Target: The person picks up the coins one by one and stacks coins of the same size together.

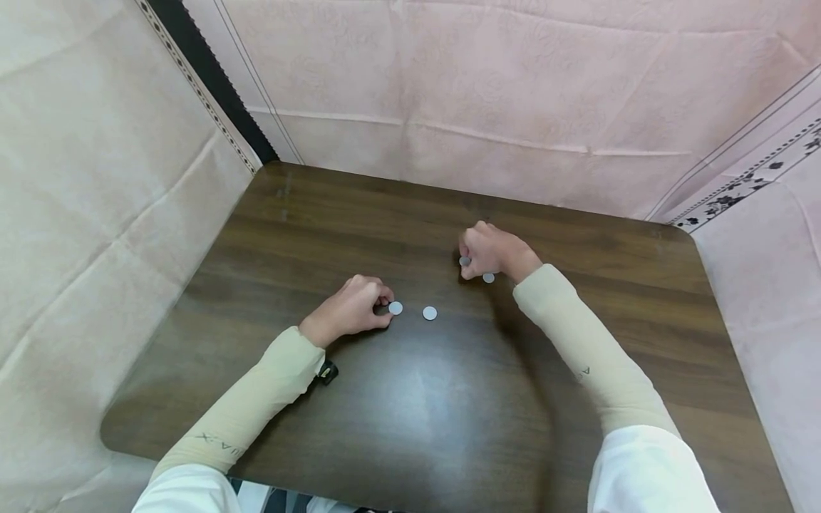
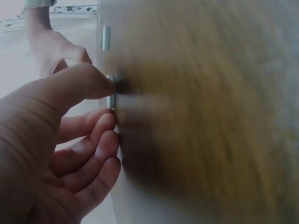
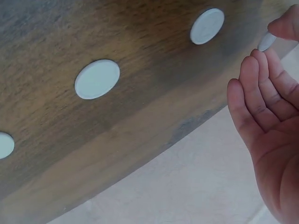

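Observation:
My left hand [image 1: 355, 305] rests low on the brown table, thumb and forefinger pinching the edge of a flat white disc [image 1: 395, 308]. In the left wrist view that disc [image 2: 111, 99] shows edge-on between thumb and fingertip. A second white disc [image 1: 430, 313] lies just to its right. Farther back, my right hand [image 1: 490, 249] pinches another disc [image 1: 465, 261] between thumb and fingertips. The right wrist view has this held disc [image 3: 267, 41] tilted, above the table. A further disc [image 1: 489, 278] lies beneath the right wrist.
The brown wood-grain table [image 1: 385, 399] has rounded corners. Pale patterned cloth [image 1: 487, 92] hangs behind it and along both sides. A small black device [image 1: 328, 372] sits under the left wrist. Both forearms wear cream sleeves [image 1: 596, 356].

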Tool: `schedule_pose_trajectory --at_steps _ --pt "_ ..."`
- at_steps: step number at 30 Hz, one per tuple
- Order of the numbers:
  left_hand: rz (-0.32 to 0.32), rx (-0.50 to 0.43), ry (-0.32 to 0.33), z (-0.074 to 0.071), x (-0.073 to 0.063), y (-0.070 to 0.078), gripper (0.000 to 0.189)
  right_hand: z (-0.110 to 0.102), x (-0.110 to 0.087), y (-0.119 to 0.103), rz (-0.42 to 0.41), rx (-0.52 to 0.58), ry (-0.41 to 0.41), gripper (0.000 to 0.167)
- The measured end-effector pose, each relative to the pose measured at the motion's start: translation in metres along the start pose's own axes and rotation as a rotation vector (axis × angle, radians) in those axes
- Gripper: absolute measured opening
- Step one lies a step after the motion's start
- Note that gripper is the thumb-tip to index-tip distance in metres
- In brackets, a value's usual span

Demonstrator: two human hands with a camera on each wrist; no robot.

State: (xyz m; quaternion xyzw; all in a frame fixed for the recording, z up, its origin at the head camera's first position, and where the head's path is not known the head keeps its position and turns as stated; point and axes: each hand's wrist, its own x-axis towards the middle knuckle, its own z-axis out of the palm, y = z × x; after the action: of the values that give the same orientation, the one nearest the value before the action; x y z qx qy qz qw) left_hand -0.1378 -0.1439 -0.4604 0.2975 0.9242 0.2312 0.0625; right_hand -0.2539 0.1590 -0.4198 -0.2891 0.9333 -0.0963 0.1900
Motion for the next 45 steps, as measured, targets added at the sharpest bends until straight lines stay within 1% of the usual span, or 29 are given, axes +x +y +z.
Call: schedule_pose_trajectory --at_steps 6,12,15,23,29,34,41,45 --pt "0.001 0.004 -0.004 0.0 0.0 0.0 0.016 -0.001 -0.01 -0.006 -0.03 0.022 -0.02 0.02" --pt "0.05 0.015 0.018 0.0 0.0 -0.002 0.014 0.003 -0.02 -0.011 -0.068 0.015 -0.025 0.013" --pt "0.058 0.012 0.022 -0.001 0.0 -0.002 0.014 0.007 -0.025 -0.012 -0.086 0.013 -0.03 0.012" --pt "0.027 0.006 0.002 -0.001 0.0 -0.001 0.013 0.018 -0.039 -0.017 -0.12 0.006 -0.011 0.01" --pt "0.026 0.008 -0.002 -0.002 0.0 0.001 0.012 0.027 -0.05 -0.024 -0.169 0.008 0.008 0.009" --pt "0.015 -0.009 -0.001 -0.002 -0.001 0.002 0.014 0.033 -0.056 -0.029 -0.195 -0.018 0.016 0.011" --pt "0.012 -0.02 0.012 -0.003 -0.003 0.001 0.018 0.043 -0.062 -0.033 -0.199 -0.026 -0.002 0.014" --pt "0.005 -0.042 0.003 -0.003 -0.003 -0.001 0.023 0.048 -0.065 -0.034 -0.203 -0.02 0.014 0.014"
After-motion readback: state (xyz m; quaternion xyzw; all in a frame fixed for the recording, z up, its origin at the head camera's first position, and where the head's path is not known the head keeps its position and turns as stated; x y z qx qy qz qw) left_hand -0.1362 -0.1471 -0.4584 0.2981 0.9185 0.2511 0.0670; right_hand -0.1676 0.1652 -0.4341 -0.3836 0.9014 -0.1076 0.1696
